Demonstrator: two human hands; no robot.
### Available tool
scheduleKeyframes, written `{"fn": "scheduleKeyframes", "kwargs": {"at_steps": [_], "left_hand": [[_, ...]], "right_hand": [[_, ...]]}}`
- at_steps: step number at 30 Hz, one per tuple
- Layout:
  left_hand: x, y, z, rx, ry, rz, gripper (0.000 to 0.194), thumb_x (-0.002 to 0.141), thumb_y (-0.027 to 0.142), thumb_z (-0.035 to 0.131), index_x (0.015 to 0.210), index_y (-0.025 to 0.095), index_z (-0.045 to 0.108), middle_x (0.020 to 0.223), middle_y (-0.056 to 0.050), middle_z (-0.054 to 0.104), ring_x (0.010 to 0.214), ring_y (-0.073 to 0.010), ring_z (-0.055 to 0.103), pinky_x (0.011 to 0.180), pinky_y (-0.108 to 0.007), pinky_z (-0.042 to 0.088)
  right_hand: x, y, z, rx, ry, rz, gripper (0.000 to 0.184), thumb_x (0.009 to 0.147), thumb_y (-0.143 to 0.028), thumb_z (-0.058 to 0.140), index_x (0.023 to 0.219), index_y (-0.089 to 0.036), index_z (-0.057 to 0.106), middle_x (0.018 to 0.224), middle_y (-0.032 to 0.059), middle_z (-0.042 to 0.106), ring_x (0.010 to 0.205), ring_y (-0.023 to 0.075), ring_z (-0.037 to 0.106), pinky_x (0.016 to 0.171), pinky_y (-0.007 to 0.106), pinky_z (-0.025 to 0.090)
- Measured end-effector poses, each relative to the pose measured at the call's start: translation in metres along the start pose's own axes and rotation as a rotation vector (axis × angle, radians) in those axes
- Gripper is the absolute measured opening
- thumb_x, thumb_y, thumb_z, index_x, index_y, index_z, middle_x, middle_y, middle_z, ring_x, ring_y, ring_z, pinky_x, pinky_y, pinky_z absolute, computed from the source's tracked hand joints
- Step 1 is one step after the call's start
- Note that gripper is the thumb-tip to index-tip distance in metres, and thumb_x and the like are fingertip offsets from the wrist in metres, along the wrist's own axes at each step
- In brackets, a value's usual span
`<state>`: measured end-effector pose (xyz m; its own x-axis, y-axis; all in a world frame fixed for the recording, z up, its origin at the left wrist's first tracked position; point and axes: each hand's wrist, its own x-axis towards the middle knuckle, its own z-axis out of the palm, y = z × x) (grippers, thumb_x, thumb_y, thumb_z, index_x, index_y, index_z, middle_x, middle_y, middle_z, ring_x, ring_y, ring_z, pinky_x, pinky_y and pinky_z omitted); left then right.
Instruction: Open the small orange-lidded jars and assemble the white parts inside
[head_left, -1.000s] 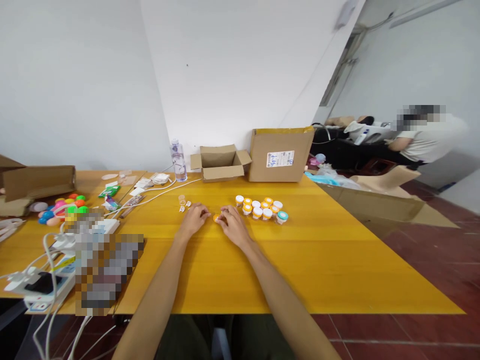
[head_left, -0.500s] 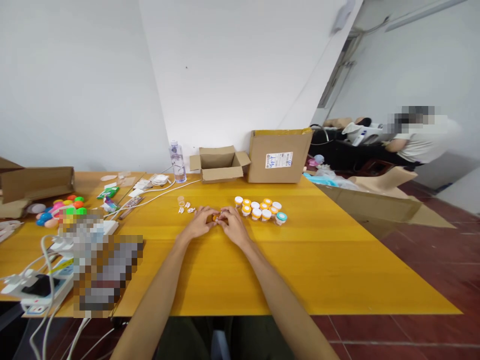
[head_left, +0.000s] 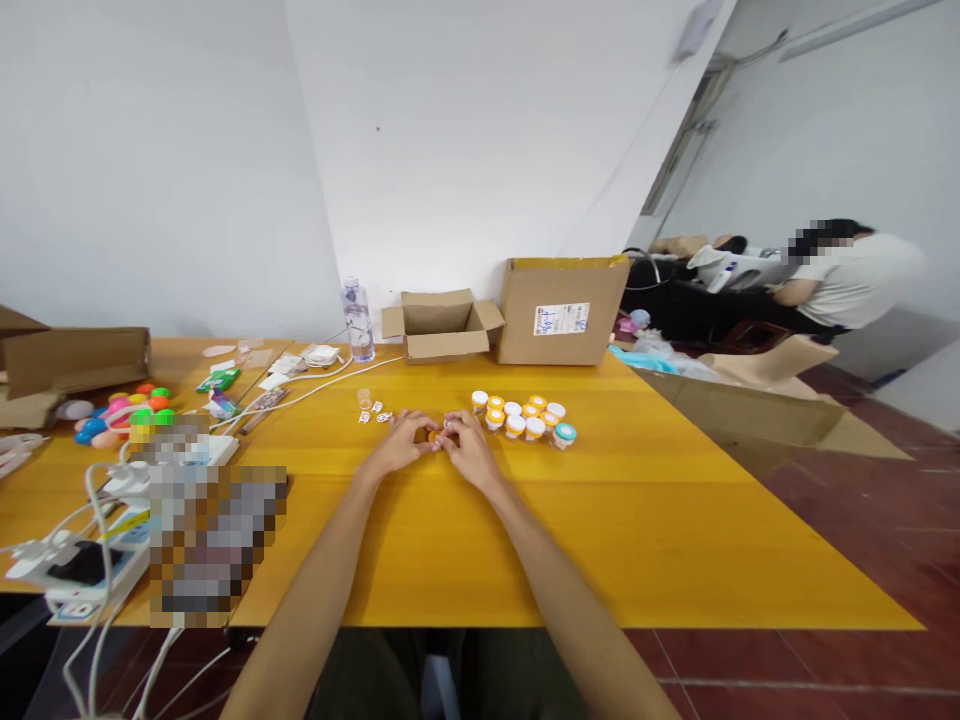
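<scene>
Standing beyond the hands [head_left: 401,447] are a bottle [head_left: 358,325] and an open carton [head_left: 448,347].

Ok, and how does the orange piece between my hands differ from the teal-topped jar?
The piece is orange; the jar has a teal top. The piece is between your left hand and right hand; the jar stands on the table, apart from both. Your hands partly hide the piece; the jar is in plain view. Both are small.
</scene>
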<state>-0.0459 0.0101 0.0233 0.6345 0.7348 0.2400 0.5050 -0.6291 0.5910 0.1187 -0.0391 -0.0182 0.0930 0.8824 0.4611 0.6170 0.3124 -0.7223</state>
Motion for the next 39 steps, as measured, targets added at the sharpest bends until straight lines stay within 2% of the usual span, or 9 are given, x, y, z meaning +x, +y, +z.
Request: {"fn": "scheduleKeyframes", "kwargs": {"at_steps": [9,13,19,29,34,39], "left_hand": [[0.000,-0.004,-0.002,0.002,0.018,0.019,0.017,0.080,0.029,0.072,0.097,0.026,0.076,0.098,-0.004,0.072,0.105,-0.0253,0.059,0.102,-0.043,0.044],[0.000,-0.009,-0.003,0.003,0.022,0.017,0.019,0.079,0.029,0.073,0.098,0.027,0.076,0.100,-0.004,0.072,0.105,-0.0255,0.060,0.103,-0.044,0.044],[0.001,-0.009,-0.005,0.000,0.009,0.021,0.018,0.080,0.029,0.072,0.097,0.027,0.075,0.101,-0.004,0.072,0.104,-0.0247,0.060,0.102,-0.044,0.044],[0.002,-0.006,-0.008,-0.041,0.032,0.029,0.018,0.080,0.028,0.070,0.096,0.026,0.075,0.099,-0.004,0.074,0.102,-0.0251,0.062,0.099,-0.042,0.047],[0.003,-0.004,-0.012,-0.060,0.083,0.018,0.022,0.083,0.034,0.069,0.103,0.026,0.074,0.102,-0.004,0.073,0.103,-0.0251,0.060,0.099,-0.042,0.047],[0.003,-0.007,-0.011,0.051,0.171,-0.071,0.019,0.083,0.032,0.068,0.101,0.028,0.074,0.103,-0.005,0.071,0.108,-0.0279,0.057,0.100,-0.046,0.042]], "right_hand": [[-0.002,-0.003,-0.002,-0.084,0.047,-0.080,0.016,0.088,-0.013,0.058,0.077,-0.025,0.061,0.110,0.0052,0.060,0.110,0.0224,0.057,0.100,0.042,0.047],[-0.001,0.000,-0.005,-0.133,0.101,-0.075,0.014,0.087,-0.013,0.058,0.080,-0.025,0.061,0.112,0.0074,0.060,0.110,0.0250,0.057,0.100,0.044,0.047],[-0.002,0.002,-0.006,-0.183,0.090,-0.061,0.017,0.086,-0.013,0.059,0.074,-0.026,0.062,0.108,0.0070,0.061,0.104,0.0253,0.057,0.097,0.044,0.048],[0.000,-0.003,-0.007,-0.200,0.118,-0.060,0.017,0.088,-0.012,0.053,0.082,-0.025,0.063,0.102,0.0070,0.063,0.100,0.0251,0.057,0.095,0.043,0.048],[0.000,-0.005,-0.009,-0.181,0.110,-0.070,0.019,0.089,-0.012,0.051,0.084,-0.025,0.063,0.100,0.0069,0.063,0.099,0.0250,0.058,0.094,0.043,0.047],[0.000,-0.005,-0.012,-0.145,0.116,-0.064,0.021,0.088,-0.009,0.051,0.084,-0.026,0.063,0.099,0.0063,0.063,0.098,0.0252,0.058,0.092,0.042,0.048]]}}
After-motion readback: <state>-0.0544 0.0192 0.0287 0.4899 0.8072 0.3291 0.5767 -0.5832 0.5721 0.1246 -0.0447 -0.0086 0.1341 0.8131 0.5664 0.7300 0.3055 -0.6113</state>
